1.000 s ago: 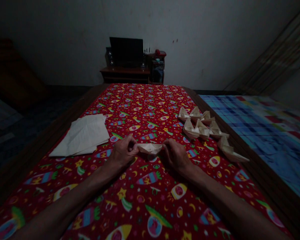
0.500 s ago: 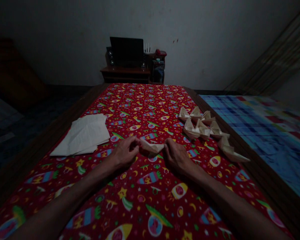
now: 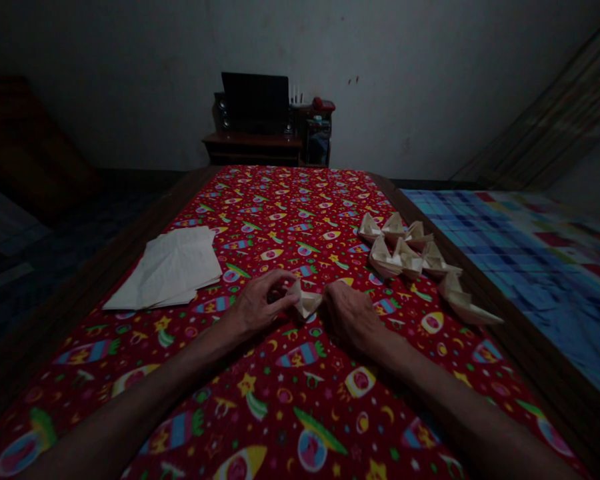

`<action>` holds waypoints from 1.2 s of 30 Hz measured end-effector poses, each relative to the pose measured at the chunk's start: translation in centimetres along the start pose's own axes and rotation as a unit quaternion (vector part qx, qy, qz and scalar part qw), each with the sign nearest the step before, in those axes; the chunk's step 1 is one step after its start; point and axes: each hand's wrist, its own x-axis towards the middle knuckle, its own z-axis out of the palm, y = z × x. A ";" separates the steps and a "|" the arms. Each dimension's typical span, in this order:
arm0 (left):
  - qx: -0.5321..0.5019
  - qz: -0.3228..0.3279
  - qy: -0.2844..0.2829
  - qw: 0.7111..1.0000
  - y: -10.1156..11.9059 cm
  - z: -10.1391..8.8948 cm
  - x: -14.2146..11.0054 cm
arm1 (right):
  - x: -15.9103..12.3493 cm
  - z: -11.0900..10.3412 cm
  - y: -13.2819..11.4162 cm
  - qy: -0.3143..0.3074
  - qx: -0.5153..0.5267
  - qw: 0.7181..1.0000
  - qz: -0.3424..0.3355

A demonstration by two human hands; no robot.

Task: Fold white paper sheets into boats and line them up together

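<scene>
A small folded paper piece (image 3: 304, 301) sits between my two hands on the red patterned cloth (image 3: 290, 207). My left hand (image 3: 258, 305) pinches its left side with thumb and fingers. My right hand (image 3: 349, 313) is curled and grips its right side, its fingertips hidden behind the knuckles. The paper now stands bunched up, narrower than it is long. A stack of flat white paper sheets (image 3: 169, 269) lies to the left of my left hand.
Several finished folded paper boats (image 3: 410, 257) cluster at the right of the cloth, near the table's dark wooden edge (image 3: 520, 347). A blue checked mat (image 3: 520, 253) lies beyond that edge. A dark cabinet with a screen (image 3: 260, 120) stands against the far wall.
The paper piece was stretched long between my hands; my hands have moved closer together and the paper is now pushed up into a short, folded shape.
</scene>
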 end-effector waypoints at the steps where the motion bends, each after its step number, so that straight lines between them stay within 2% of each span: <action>1: -0.003 -0.002 -0.001 1.000 0.0 0.0 0.0 | 0.0 0.0 0.0 0.012 -0.011 1.000 -0.018; 5: -0.001 0.005 -0.011 1.000 0.0 0.0 0.1 | 0.2 -0.1 -0.1 0.036 -0.023 0.998 -0.053; 9: 0.012 -0.006 0.005 1.000 -0.2 0.1 -0.1 | 0.2 -0.3 -0.3 0.027 -0.010 0.999 -0.045; 13: 0.013 -0.031 0.036 0.999 -0.2 0.4 -0.3 | 0.2 -0.6 -0.5 0.007 0.058 0.998 -0.029; 17: 0.017 -0.014 0.043 0.999 -0.4 0.7 -0.5 | 0.2 -0.4 -0.5 -0.029 0.131 0.990 -0.039; 21: 0.095 -0.013 0.045 0.994 -0.8 0.3 -0.6 | 0.3 -0.2 0.1 -0.021 0.165 0.986 -0.003; 24: 0.174 -0.034 0.033 0.984 -0.9 0.1 -0.6 | 0.6 -0.7 0.1 -0.032 0.189 0.981 0.039; 26: 0.191 -0.044 0.018 0.981 -0.7 0.0 -0.5 | 0.8 -1.0 0.0 -0.047 0.205 0.976 0.065; 29: 0.195 -0.046 0.007 0.980 -0.6 -0.1 -0.5 | 1.0 -1.3 -0.3 -0.059 0.207 0.973 0.083; 36: 0.172 -0.036 -0.022 0.984 -0.5 0.0 -0.7 | 1.3 -0.9 -0.3 -0.093 0.159 0.979 0.082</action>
